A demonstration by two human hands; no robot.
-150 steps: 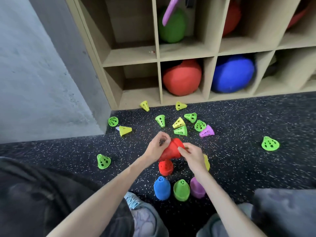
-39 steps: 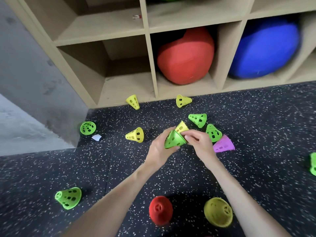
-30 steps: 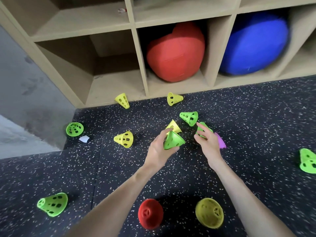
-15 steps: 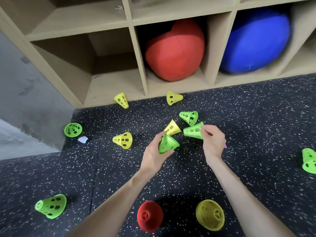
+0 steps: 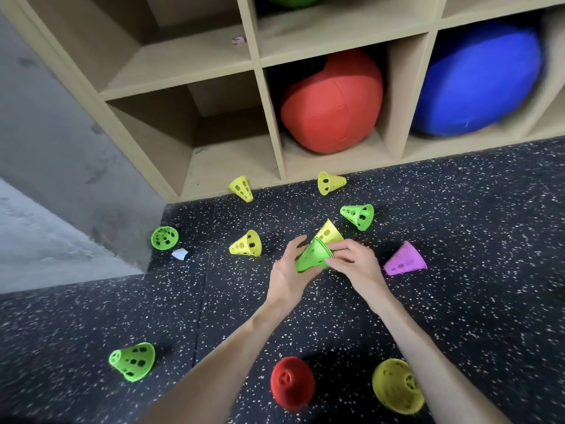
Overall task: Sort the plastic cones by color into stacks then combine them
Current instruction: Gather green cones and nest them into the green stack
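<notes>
Green cones [image 5: 313, 259], nested, count unclear, partly hidden by fingers; bright perforated plastic, above floor [image 5: 458, 286] w/ left hand [image 5: 289, 275] gripping them, right hand [image 5: 351, 264] pinching rim

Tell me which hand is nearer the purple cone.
Right. The right hand sits just beside the purple cone, not touching it, gripping the green cones. The left hand grips them from the far side.
</notes>
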